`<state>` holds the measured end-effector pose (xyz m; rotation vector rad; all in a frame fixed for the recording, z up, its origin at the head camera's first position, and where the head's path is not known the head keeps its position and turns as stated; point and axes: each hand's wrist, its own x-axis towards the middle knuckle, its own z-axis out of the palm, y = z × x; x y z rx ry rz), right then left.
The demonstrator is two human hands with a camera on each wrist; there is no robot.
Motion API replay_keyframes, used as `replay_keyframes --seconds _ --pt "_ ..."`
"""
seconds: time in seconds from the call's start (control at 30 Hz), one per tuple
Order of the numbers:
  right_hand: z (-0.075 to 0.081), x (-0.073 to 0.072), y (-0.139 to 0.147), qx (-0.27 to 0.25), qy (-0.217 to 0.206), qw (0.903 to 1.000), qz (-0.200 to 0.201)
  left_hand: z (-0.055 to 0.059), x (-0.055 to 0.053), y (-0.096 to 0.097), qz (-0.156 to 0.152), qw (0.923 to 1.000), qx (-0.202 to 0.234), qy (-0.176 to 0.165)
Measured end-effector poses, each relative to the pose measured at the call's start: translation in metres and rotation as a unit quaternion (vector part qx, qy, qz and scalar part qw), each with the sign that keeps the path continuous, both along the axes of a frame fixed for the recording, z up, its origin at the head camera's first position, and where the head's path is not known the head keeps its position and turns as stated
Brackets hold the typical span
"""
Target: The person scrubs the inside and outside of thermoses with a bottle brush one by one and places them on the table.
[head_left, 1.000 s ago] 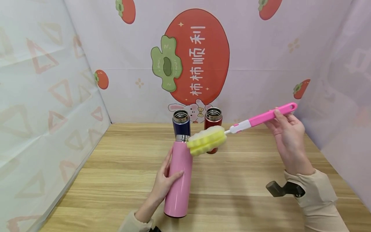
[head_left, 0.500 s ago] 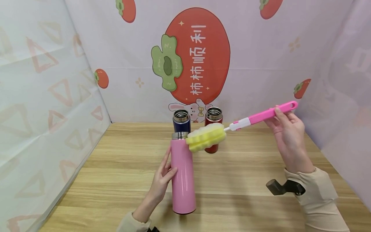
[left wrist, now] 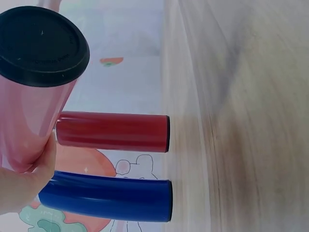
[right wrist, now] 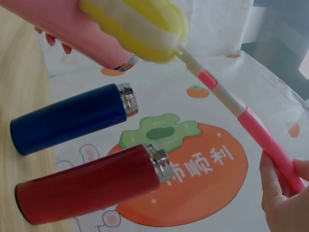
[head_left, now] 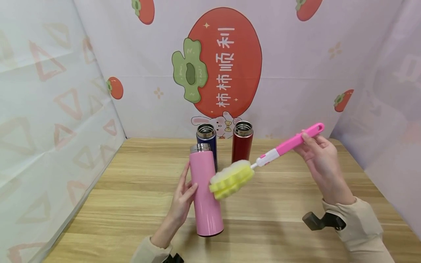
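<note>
Slips and Knocks Are Our Main Worries

We see the wooden table (head_left: 131, 193) beneath everything. The pink bottle (head_left: 206, 197) is lifted off it and slightly tilted, so its smooth side could slide and we could drop it. Behind, the red bottle (right wrist: 91, 183) and the blue bottle (right wrist: 72, 118) stand upright and uncapped; the blue one sits closer behind the pink, and we think a backward swing could topple it. The brush (head_left: 268, 157) slants down toward the pink bottle; held far back on its handle (head_left: 289, 145), it could wobble. Our left hand (head_left: 181, 204) wraps thumb and fingers around the pink bottle, while our right hand (head_left: 323, 166) pinches the handle. The sponge (head_left: 231, 179) overlaps the bottle's side in the head view; we cannot tell whether they touch. It looks wider than the steel mouth (head_left: 200, 147), so meeting it off-line could make it snag or bunch.
</note>
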<state>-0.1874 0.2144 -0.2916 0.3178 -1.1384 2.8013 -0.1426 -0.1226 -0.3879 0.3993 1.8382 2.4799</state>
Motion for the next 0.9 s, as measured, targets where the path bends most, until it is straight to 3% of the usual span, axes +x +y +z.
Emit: replay_keyframes --seconds 0.5,0.67,0.9 --pt "-0.024 0.002 -0.008 0.071 0.056 0.9914 0.095 0.004 -0.003 0.001 0.009 0.9998 0.015 -0.014" --pt "-0.023 0.001 -0.009 0.072 0.050 0.9927 0.083 0.003 -0.001 0.001 0.001 0.9999 0.007 -0.016" --pt "-0.013 -0.002 -0.007 0.038 0.008 0.9990 0.021 0.001 0.003 0.002 -0.033 0.9995 -0.003 -0.003"
